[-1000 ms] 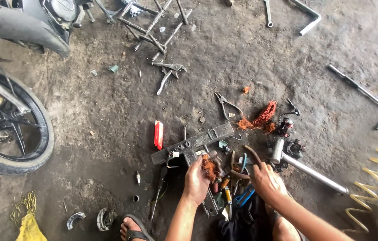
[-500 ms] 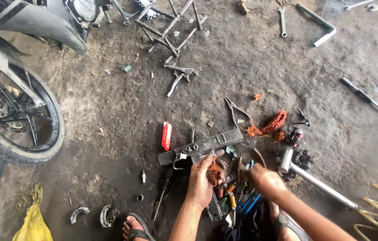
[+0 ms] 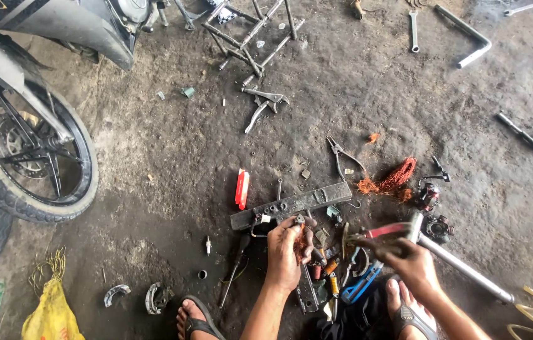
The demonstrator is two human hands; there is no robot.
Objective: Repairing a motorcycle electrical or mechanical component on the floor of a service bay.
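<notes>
Your left hand [image 3: 286, 255] is closed on a small bundle of copper wire [image 3: 301, 242], held just above the flat metal bar [image 3: 291, 204] on the dirt floor [image 3: 153, 145]. Your right hand [image 3: 405, 258] is clamped on pliers with red handles [image 3: 383, 231]. Keep the wire still and bring the pliers in slowly. The wire is thin, bendy and fuzzy-looking. The bar is hard, gray and full of holes.

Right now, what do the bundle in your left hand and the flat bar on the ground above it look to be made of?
The bundle in the left hand looks like thin copper wire: reddish-orange, stringy strands. The flat bar looks like steel: grey, dull and grimy, with drilled holes. Neither material is certain at this distance.
</notes>
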